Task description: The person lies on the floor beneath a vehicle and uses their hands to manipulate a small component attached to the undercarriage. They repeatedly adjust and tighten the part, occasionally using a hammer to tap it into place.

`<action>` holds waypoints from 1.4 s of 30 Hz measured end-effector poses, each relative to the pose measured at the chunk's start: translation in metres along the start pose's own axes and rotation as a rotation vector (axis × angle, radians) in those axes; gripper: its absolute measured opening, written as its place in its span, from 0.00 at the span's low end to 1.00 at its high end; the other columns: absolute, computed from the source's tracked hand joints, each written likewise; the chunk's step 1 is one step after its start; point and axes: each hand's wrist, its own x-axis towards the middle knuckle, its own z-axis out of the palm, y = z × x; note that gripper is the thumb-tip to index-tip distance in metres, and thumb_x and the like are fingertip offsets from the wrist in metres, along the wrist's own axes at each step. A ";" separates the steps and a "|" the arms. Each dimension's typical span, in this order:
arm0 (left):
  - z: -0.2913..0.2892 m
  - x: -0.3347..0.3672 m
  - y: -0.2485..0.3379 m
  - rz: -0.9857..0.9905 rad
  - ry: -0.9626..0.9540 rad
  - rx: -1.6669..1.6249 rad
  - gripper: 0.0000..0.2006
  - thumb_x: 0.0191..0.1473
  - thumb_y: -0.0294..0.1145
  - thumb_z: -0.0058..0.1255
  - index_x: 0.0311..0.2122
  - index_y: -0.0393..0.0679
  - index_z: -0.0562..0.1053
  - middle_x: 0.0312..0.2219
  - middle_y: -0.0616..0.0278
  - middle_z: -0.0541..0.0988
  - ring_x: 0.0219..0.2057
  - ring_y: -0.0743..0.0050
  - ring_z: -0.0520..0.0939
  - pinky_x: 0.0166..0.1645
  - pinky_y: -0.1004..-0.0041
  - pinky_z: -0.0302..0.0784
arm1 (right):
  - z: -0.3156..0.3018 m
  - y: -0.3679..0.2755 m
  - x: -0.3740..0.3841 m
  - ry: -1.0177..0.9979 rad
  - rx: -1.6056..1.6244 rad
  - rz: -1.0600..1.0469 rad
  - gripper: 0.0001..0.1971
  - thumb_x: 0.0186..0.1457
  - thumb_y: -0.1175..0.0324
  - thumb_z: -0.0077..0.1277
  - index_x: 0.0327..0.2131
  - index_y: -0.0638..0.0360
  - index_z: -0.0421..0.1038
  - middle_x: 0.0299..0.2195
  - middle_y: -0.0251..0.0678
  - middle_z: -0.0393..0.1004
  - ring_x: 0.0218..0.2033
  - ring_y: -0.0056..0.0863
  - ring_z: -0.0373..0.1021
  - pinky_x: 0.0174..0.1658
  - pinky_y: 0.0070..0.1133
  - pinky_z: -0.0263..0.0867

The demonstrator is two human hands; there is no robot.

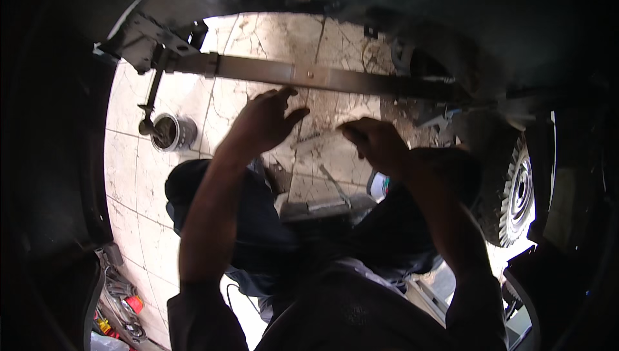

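Observation:
A long flat steel bar, which looks like a leaf spring, runs across in front of me under a dark vehicle body. My left hand is just below its middle, thumb apart from the fingers; the fingertips overlap or nearly reach the lower edge, and contact cannot be told. To the right, lower than the bar, my right hand has curled fingers. Whatever they hold, if anything, is too dark to make out. A thin rod-like shape shows between the hands against the floor.
A round can with dark contents stands left, beside a hanging metal link. A long-handled tool lies between my knees, near a white container. A wheel is at right. Assorted parts lie lower left on cracked tiles.

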 end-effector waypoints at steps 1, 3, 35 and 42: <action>0.009 -0.001 -0.008 0.020 0.119 0.183 0.20 0.57 0.45 0.57 0.49 0.42 0.75 0.39 0.52 0.82 0.38 0.60 0.84 0.46 0.65 0.78 | 0.012 0.009 -0.003 0.046 -0.036 -0.137 0.13 0.60 0.64 0.54 0.44 0.61 0.77 0.36 0.50 0.78 0.38 0.45 0.76 0.44 0.34 0.71; 0.019 0.029 0.014 0.089 0.060 -0.283 0.18 0.56 0.42 0.59 0.48 0.43 0.76 0.35 0.54 0.83 0.36 0.60 0.84 0.43 0.66 0.79 | -0.019 -0.005 -0.011 0.077 -0.133 -0.150 0.12 0.59 0.66 0.55 0.43 0.61 0.78 0.35 0.49 0.78 0.38 0.47 0.75 0.44 0.34 0.71; -0.013 -0.023 0.076 0.366 0.310 0.228 0.15 0.52 0.29 0.61 0.45 0.38 0.77 0.42 0.51 0.81 0.35 0.58 0.85 0.39 0.68 0.80 | -0.047 -0.019 0.023 0.423 -0.165 -0.489 0.09 0.57 0.67 0.58 0.39 0.59 0.77 0.35 0.41 0.80 0.36 0.37 0.78 0.40 0.29 0.73; -0.022 -0.046 0.065 0.289 0.301 -0.192 0.12 0.46 0.19 0.63 0.39 0.38 0.79 0.34 0.52 0.83 0.37 0.57 0.85 0.42 0.68 0.80 | -0.069 -0.054 -0.026 0.462 0.085 -0.387 0.08 0.54 0.72 0.60 0.39 0.58 0.80 0.32 0.37 0.81 0.29 0.25 0.77 0.34 0.21 0.72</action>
